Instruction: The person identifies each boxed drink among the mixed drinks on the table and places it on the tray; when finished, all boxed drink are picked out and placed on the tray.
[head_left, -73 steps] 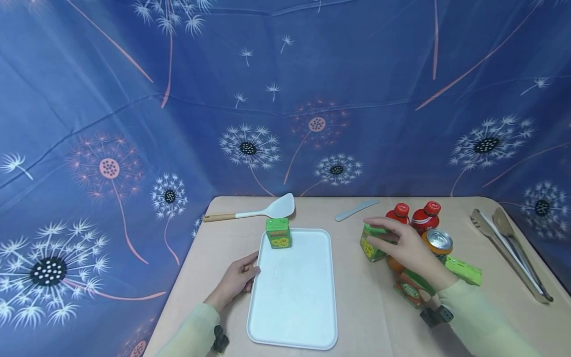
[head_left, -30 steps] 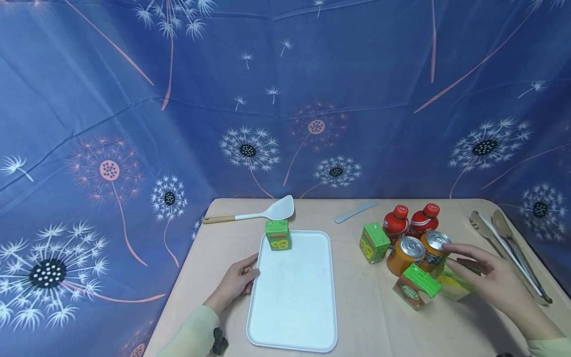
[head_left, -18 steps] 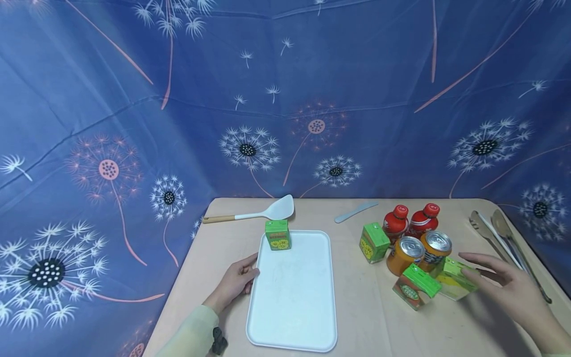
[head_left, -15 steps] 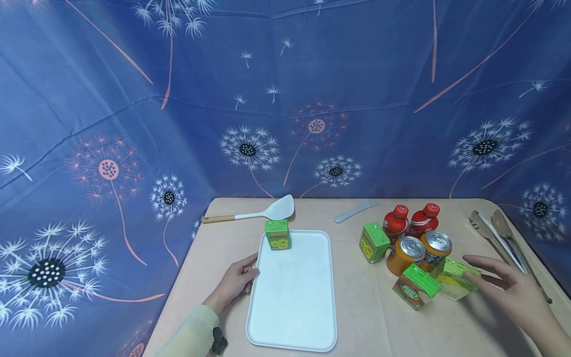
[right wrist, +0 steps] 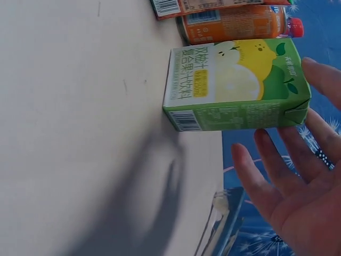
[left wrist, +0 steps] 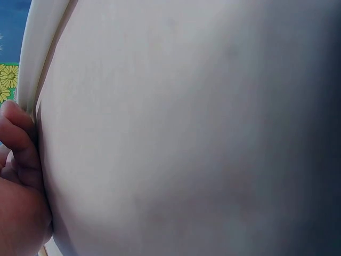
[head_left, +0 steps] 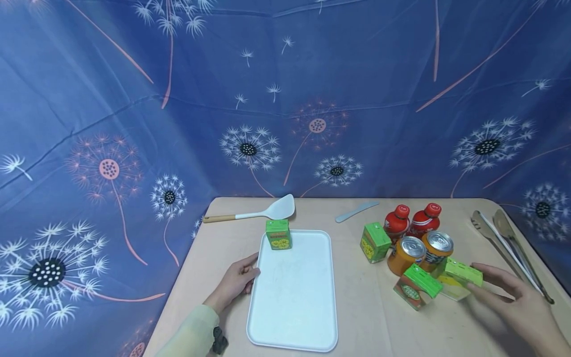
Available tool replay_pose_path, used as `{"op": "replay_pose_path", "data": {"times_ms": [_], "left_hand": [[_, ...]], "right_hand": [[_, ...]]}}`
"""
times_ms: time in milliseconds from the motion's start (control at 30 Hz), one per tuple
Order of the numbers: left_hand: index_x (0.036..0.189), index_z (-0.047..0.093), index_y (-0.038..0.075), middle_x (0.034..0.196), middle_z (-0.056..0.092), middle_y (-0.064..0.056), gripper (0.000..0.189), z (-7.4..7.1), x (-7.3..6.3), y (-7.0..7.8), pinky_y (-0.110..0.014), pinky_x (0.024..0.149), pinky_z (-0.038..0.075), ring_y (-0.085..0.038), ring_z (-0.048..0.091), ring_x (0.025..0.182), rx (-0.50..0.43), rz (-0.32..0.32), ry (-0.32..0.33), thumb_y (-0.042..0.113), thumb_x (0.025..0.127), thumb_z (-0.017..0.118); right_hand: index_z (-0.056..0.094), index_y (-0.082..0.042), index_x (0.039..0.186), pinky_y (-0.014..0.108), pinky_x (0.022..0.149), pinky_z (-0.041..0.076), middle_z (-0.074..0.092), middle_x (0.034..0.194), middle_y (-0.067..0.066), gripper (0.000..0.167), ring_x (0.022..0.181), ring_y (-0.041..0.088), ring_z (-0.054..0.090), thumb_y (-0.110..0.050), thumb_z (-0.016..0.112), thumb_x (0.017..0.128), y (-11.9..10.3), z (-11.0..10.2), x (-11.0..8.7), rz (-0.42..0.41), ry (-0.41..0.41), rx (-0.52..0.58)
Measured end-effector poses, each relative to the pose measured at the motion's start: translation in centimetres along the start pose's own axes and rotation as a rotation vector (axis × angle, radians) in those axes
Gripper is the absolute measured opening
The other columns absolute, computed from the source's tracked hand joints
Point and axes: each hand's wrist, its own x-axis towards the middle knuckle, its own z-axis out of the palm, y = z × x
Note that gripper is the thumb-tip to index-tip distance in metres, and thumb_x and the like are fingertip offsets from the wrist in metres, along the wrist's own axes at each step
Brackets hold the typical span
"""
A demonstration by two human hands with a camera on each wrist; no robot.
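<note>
A white tray [head_left: 292,297] lies on the table, and my left hand [head_left: 236,280] holds its left rim with curled fingers. In the left wrist view, the fingers [left wrist: 18,136] of that hand sit right at the rim. A green juice box [head_left: 278,235] with yellow flowers stands at the tray's top left corner. My right hand [head_left: 513,297] reaches around a yellow-green juice box [right wrist: 234,85] with citrus pictures, which stands on the table. Its fingers are spread and mostly straight, with fingertips right at the box's upper end in the right wrist view.
Left of that box are a red-green juice box [head_left: 417,287], two orange cans [head_left: 406,255], two red bottles [head_left: 426,218] and another green juice box [head_left: 374,243]. A white spatula [head_left: 267,210] and pale knife [head_left: 357,211] lie at the back. Long utensils [head_left: 513,248] lie far right.
My right hand has moved from the left green juice box, past the cans, right and toward me to the yellow-green box. My left hand stays at the tray.
</note>
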Motion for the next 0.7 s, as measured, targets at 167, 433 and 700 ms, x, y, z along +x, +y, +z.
{"op": "replay_pose_path", "data": {"times_ms": [167, 433, 700], "left_hand": [[0.159, 0.045, 0.010, 0.068, 0.056, 0.000, 0.058, 0.0, -0.1, 0.0, -0.022, 0.046, 0.044, -0.011, 0.050, 0.048, -0.001, -0.001, 0.000, 0.018, 0.105, 0.065], [0.159, 0.046, 0.011, 0.068, 0.056, 0.001, 0.058, 0.0, -0.2, 0.2, -0.022, 0.046, 0.043, -0.011, 0.050, 0.048, 0.005, -0.006, 0.000, 0.019, 0.105, 0.064], [0.158, 0.046, 0.009, 0.067, 0.055, 0.000, 0.058, 0.1, -0.2, 0.3, -0.022, 0.046, 0.043, -0.011, 0.050, 0.048, -0.009, 0.007, 0.014, 0.018, 0.104, 0.066]], "right_hand": [[0.039, -0.002, 0.159, 0.081, 0.095, 0.033, 0.040, 0.151, 0.027, 0.084, 0.128, 0.048, 0.042, -0.044, 0.076, 0.097, 0.4, 0.6, -0.1, -0.012, 0.014, 0.026], [0.044, -0.005, 0.157, 0.076, 0.096, 0.039, 0.046, 0.149, 0.017, 0.073, 0.111, 0.000, 0.047, -0.035, 0.076, 0.099, 0.9, 1.3, -0.4, -0.070, 0.084, 0.008], [0.050, -0.009, 0.154, 0.018, 0.081, 0.049, 0.052, 0.136, -0.014, 0.066, 0.113, -0.011, 0.045, -0.034, 0.076, 0.098, 1.1, 1.4, -0.4, -0.104, 0.090, -0.009]]}}
